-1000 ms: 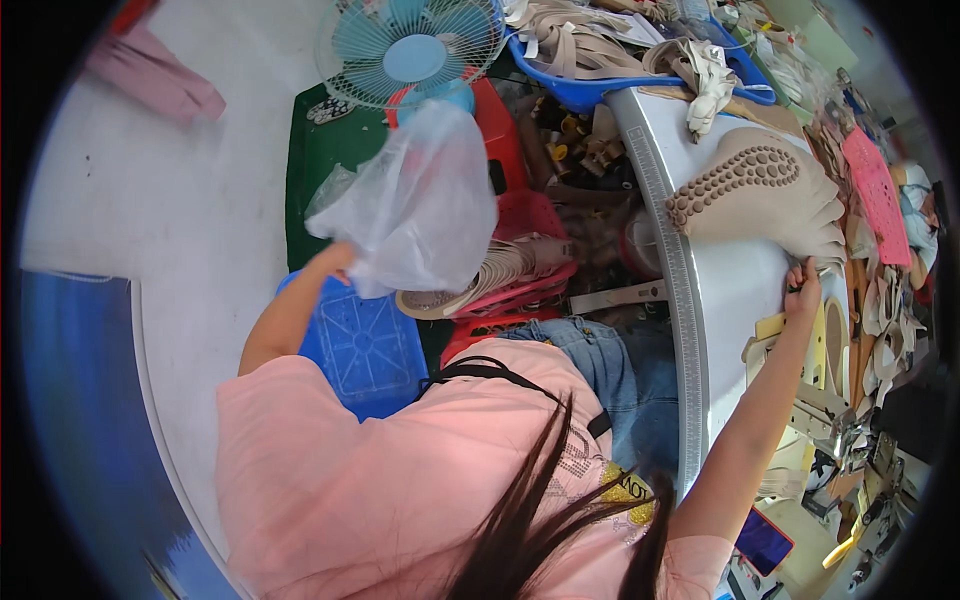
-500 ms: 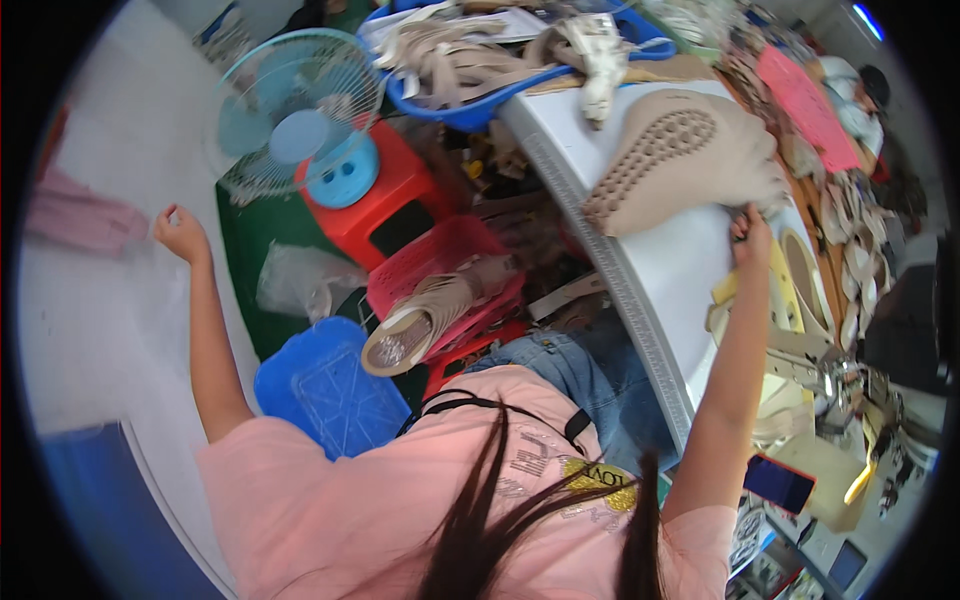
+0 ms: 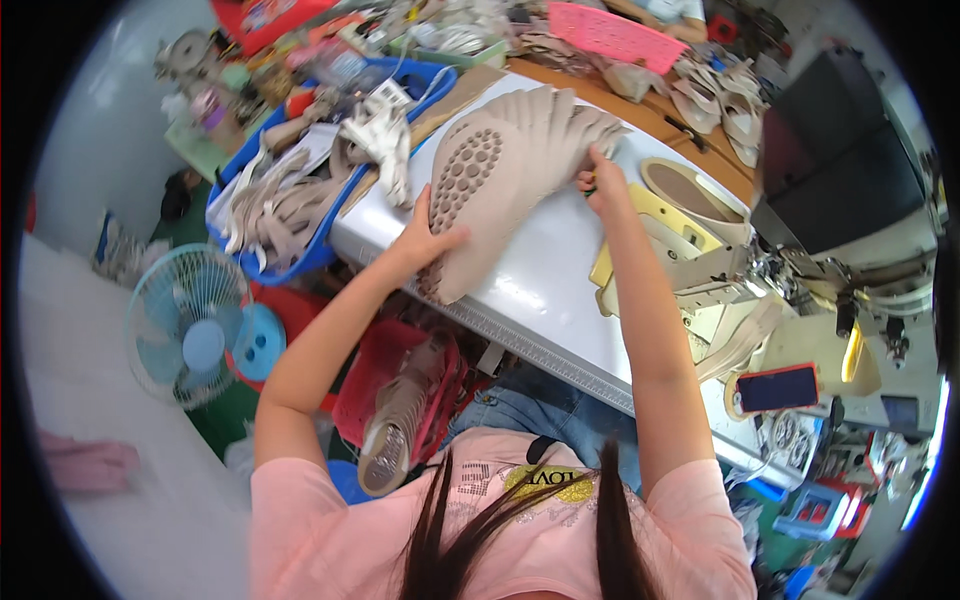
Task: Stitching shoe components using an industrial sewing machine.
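A fanned stack of beige shoe pieces [image 3: 505, 195] lies on the white tabletop [image 3: 550, 295], with a patch of round dark studs or holes on its top piece. My left hand [image 3: 425, 245] grips the stack's near-left edge, thumb on top and fingers along the side. At the opposite, fanned end, my right hand [image 3: 604, 187] has its fingers curled against the layered edges. A small dark and green detail shows between those fingers, too small to make out. Just right of that hand is a yellow plate [image 3: 665, 235] on the machine bed.
Left of the stack, a blue basin [image 3: 318, 248] holds beige and white strips. A sewing machine [image 3: 750, 270] and a phone [image 3: 777, 388] are at right. A pink basket [image 3: 350, 400] with a bundle of shoe pieces [image 3: 392, 430] stands below the table edge. A fan [image 3: 200, 340] stands left.
My left hand has come from far left, over the floor, onto the stack. My right hand stays at the fanned end. The view has turned, bringing the table toward the middle.
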`<state>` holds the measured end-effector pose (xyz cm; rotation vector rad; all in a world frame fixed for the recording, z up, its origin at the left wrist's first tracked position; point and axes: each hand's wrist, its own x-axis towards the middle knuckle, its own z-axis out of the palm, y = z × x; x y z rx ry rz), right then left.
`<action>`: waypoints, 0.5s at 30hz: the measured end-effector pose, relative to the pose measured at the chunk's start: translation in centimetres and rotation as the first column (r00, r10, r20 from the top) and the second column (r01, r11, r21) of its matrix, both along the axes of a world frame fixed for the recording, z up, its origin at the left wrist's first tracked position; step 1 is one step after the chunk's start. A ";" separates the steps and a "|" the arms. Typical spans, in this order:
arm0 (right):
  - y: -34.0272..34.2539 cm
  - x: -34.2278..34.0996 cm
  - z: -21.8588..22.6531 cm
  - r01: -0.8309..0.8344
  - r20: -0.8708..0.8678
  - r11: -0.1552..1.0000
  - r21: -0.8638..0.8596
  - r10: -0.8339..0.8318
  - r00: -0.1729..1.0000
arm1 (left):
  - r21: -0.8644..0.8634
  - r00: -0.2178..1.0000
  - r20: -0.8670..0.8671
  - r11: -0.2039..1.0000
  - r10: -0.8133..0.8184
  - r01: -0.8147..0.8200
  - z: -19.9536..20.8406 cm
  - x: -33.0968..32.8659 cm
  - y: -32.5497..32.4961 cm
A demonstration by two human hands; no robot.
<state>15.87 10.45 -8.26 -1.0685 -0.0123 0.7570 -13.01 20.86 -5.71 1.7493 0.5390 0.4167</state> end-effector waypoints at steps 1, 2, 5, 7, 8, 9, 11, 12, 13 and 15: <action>0.4 0.2 -0.2 -0.023 0.017 0.999 0.048 0.022 1.000 | -0.136 0.996 0.069 0.989 0.060 -0.050 -0.3 0.9 -0.6; 0.5 0.8 -0.8 -0.034 0.039 0.995 0.091 0.030 0.999 | -0.149 0.993 0.105 0.988 0.051 -0.035 0.0 1.8 -1.5; 2.5 0.4 -0.4 -0.086 0.005 0.982 0.167 0.086 0.996 | -0.104 0.975 0.217 0.994 0.050 -0.028 -0.3 2.0 -1.7; 3.5 0.2 0.8 -0.160 0.027 0.953 0.257 0.159 0.987 | -0.049 0.970 0.230 0.997 0.073 -0.063 0.9 1.8 -2.1; 3.9 -0.1 1.9 -0.197 0.052 0.937 0.287 0.190 0.980 | -0.006 0.968 0.236 0.997 0.080 -0.081 1.5 1.7 -1.6; 3.9 -0.3 3.2 -0.244 0.084 0.915 0.321 0.229 0.970 | 0.035 0.966 0.243 0.994 0.092 -0.103 2.0 1.5 -1.0; 5.2 -0.1 3.9 -0.241 0.061 0.886 0.397 0.237 0.970 | 0.118 0.944 0.318 0.985 0.084 -0.128 3.8 1.4 0.0; 5.9 0.2 4.0 -0.225 0.031 0.853 0.471 0.239 0.970 | 0.128 0.931 0.358 0.983 0.078 -0.132 5.0 1.5 0.3; 6.7 0.4 4.1 -0.215 0.003 0.837 0.504 0.247 0.969 | 0.149 0.940 0.335 0.981 0.068 -0.124 6.1 1.7 0.6; 8.8 1.4 2.3 -0.249 -0.008 0.855 0.455 0.284 0.959 | 0.168 0.962 0.258 0.976 0.090 -0.136 5.9 2.2 2.2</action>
